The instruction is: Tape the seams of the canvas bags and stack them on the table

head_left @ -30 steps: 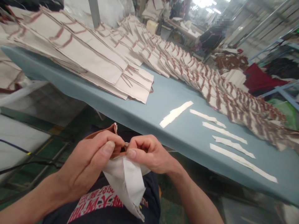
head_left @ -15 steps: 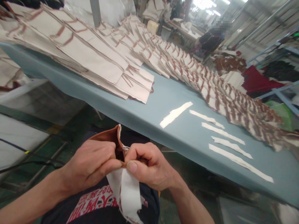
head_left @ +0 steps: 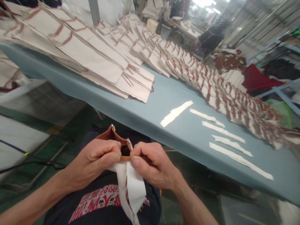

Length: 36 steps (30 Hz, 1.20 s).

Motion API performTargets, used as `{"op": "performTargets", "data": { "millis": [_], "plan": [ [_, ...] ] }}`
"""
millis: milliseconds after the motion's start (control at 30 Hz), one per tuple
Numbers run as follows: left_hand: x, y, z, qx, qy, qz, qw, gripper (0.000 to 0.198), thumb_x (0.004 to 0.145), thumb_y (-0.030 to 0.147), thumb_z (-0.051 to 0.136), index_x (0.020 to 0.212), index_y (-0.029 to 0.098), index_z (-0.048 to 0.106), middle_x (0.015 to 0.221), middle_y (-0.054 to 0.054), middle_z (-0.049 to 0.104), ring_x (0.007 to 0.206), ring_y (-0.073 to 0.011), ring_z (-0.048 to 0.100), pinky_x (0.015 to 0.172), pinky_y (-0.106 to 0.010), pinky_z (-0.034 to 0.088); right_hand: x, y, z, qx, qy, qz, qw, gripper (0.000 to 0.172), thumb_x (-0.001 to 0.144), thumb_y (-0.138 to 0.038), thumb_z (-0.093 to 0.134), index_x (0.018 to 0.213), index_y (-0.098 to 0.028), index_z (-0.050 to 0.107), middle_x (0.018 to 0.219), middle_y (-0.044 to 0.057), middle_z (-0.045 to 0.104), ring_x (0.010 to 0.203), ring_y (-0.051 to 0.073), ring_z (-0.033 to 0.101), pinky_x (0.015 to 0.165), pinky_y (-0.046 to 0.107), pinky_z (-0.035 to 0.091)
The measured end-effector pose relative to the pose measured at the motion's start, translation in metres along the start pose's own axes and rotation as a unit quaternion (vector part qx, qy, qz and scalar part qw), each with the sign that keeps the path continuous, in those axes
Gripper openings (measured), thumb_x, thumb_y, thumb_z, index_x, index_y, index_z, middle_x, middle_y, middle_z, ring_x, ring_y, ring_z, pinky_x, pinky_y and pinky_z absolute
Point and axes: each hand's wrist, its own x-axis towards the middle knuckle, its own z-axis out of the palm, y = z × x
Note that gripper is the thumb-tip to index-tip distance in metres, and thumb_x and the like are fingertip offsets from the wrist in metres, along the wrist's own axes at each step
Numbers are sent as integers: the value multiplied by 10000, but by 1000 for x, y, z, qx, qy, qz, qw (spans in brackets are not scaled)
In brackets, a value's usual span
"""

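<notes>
Between my hands is a piece of brown fabric [head_left: 125, 158] with a folded edge and an opening behind it. White cloth [head_left: 136, 182] hangs from it over my dark printed clothing. My left hand [head_left: 100, 159] pinches the brown edge between thumb and curled fingers. A short way to the right, my right hand [head_left: 154, 164] grips the same edge, thumb on top. The brown fabric rises to a peak with a frayed white tip behind my left hand. How much fabric lies inside my fingers is hidden.
A blue-covered table [head_left: 161, 90] runs across in front of me. On it lie stacked cream fabric pieces with brown straps [head_left: 93, 53], a long overlapping row of similar pieces [head_left: 187, 67] and several white strips [head_left: 241, 161]. Another person [head_left: 211, 39] is at the far back.
My hands have moved slightly apart along the brown edge, showing more of it between the thumbs. The opening looks wider, and the hanging white cloth has swung and spread.
</notes>
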Motion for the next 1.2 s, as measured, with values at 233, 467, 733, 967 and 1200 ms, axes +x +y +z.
{"op": "performTargets", "data": {
  "millis": [233, 467, 733, 967, 1200],
  "plan": [
    [7, 6, -13, 13, -85, 7, 996, 435, 1123, 370, 665, 729, 228, 549, 654, 77, 502, 574, -118, 458, 547, -235, 357, 0, -8, -8, -113, -27, -60, 991, 199, 1094, -206, 581, 899, -242, 575, 739, -52, 597, 602, 117, 487, 653, 264, 406],
    [1, -3, -8, -78, -59, -88, 991, 652, 1110, 644, 677, 658, 236, 445, 622, 76, 387, 538, -112, 336, 467, -248, 272, -2, 1, -5, -203, -34, -87, 975, 154, 1102, -186, 546, 1031, -234, 674, 808, -20, 717, 658, 136, 620, 662, 263, 431],
    [2, -7, -2, -161, -39, -122, 979, 798, 1028, 884, 666, 654, 225, 415, 638, 79, 384, 561, -99, 312, 465, -220, 258, 4, 2, -1, -163, -11, -73, 984, 137, 976, -134, 564, 927, -224, 655, 711, -62, 627, 573, 97, 510, 606, 234, 381],
    [-1, -12, 15, -273, -24, -172, 946, 819, 928, 908, 776, 665, 240, 383, 621, 95, 349, 534, -87, 272, 466, -219, 234, 4, 10, 7, -162, 11, -127, 978, 166, 901, -101, 541, 894, -248, 617, 680, -71, 582, 544, 102, 434, 599, 249, 407],
    [-4, -19, 19, -249, -19, -175, 952, 828, 931, 973, 690, 678, 258, 357, 636, 92, 349, 526, -93, 275, 456, -234, 243, 3, 16, 6, -181, 15, -158, 970, 170, 1002, -123, 548, 956, -246, 657, 778, -19, 736, 619, 127, 623, 670, 260, 510]
  ]
}}
